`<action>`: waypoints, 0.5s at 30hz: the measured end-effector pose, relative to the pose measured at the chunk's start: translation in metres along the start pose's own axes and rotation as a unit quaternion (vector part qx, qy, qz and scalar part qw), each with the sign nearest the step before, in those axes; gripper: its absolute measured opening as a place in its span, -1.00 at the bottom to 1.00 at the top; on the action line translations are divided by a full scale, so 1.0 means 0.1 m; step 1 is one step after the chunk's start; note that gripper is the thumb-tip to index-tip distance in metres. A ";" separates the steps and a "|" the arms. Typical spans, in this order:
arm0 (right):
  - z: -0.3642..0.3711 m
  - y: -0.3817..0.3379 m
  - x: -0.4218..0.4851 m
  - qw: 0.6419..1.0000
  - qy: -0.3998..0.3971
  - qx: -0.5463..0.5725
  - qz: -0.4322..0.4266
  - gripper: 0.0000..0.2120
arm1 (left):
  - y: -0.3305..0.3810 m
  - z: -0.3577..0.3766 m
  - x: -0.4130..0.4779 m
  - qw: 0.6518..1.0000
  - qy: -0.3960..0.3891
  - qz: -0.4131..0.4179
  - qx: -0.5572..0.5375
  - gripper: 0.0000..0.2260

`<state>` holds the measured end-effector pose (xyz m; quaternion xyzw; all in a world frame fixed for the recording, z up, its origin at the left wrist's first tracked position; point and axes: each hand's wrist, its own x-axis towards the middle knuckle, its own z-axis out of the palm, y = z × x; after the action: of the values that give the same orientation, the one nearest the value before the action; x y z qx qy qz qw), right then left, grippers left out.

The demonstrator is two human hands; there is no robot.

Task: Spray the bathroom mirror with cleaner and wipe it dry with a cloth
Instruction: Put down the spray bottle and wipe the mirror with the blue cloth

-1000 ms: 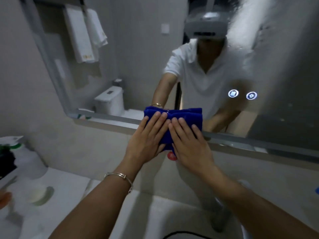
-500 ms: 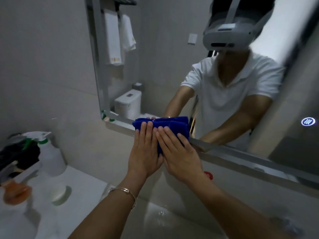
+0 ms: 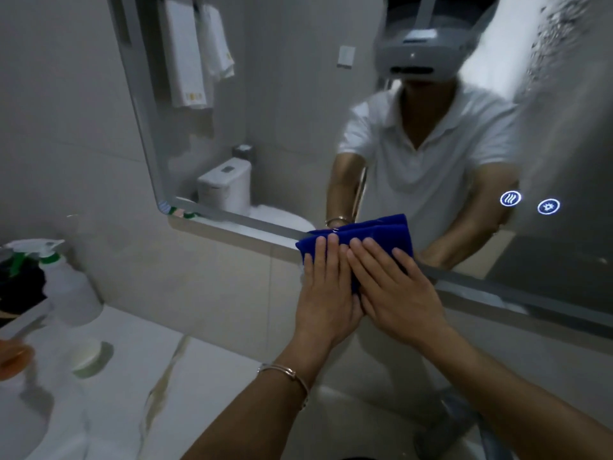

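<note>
Far left: spray bottle [image 3: 66, 283] stands on the counter [image 3: 149, 376], well apart from both hands, nothing touching it. Mirror [image 3: 292, 127] hangs above the counter, and its lower edge slopes down to the right from this angle. Cloth [image 3: 374, 234], blue and folded, is pressed against the mirror's bottom edge near the middle, its long axis running along that edge. Left hand [image 3: 326, 293] lies flat on the cloth's left half, fingers straight and close together, pointing up the glass. Right hand [image 3: 401, 293] is just beside it and touching it, fingers straight and slightly fanned over the cloth's right half. Neither hand curls round the cloth; both push on it. The cloth sits under and just beyond the fingertips. Upper right of the glass: droplets [image 3: 557, 24], apparently unwiped, well apart from the cloth. Judgement: wiping is under way; the next stroke should run up and right, with the right hand nearer.
</note>
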<state>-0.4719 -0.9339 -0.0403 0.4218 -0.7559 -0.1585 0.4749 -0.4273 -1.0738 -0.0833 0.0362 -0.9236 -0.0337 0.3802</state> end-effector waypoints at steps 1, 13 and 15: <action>0.01 -0.08 0.02 1.000 0.001 0.002 0.019 -0.39 | -0.10 -0.01 -0.01 1.000 0.004 0.023 0.004 -0.27; 0.06 -0.67 0.83 0.999 -0.007 0.043 0.013 -0.39 | -0.92 -0.14 0.04 0.999 -0.006 -0.029 0.023 -0.33; 0.02 -0.47 0.70 0.999 0.001 0.047 0.000 -0.41 | -0.65 -0.11 0.07 0.998 -0.019 -0.054 0.007 -0.34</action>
<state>-0.4645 -1.0174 -0.0307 0.4439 -0.7622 -0.1226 0.4550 -0.4221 -1.1397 -0.0765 0.0880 -0.9276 -0.0485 0.3598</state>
